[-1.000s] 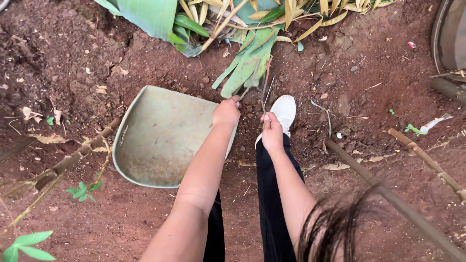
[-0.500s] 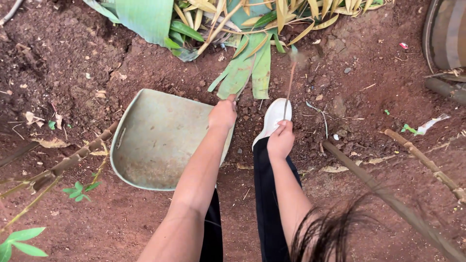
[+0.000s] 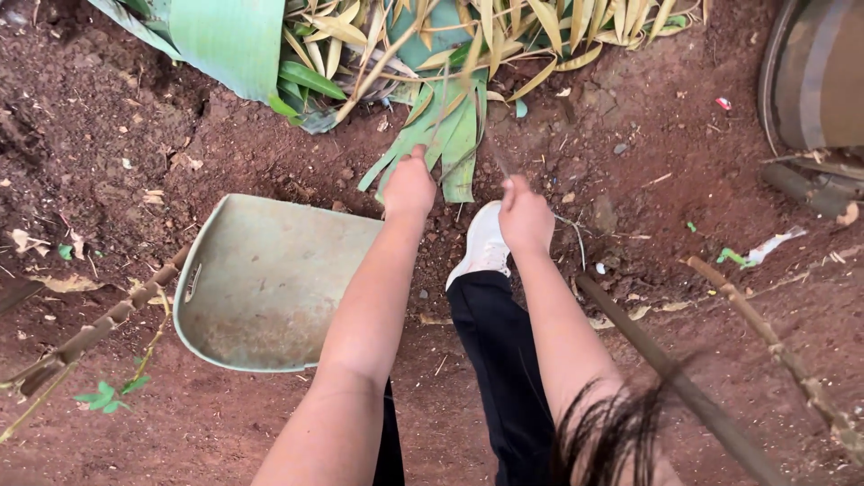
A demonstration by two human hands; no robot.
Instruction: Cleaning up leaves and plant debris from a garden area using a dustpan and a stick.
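My left hand (image 3: 409, 187) is closed on a bunch of long green leaf strips (image 3: 445, 135) that lie on the red soil. My right hand (image 3: 526, 216) grips a thin brown stem (image 3: 498, 155) that slants up and left into the same leaves. Both hands reach out past my white shoe (image 3: 481, 245) and black trouser leg (image 3: 499, 351). A pale green scoop-shaped pan (image 3: 270, 279) lies on the ground just left of my left forearm, with only a little dirt inside.
A heap of green and yellowed leaves (image 3: 378, 40) fills the top edge. A jointed cane (image 3: 90, 333) crosses at left. Two long sticks (image 3: 666, 360) (image 3: 765, 328) lie at right. A round drum-like object (image 3: 814, 72) stands in the top right corner.
Both hands have reached farther forward into the leaf strips. The thin stem in my right hand has swung from pointing up right to slanting left into the leaves.
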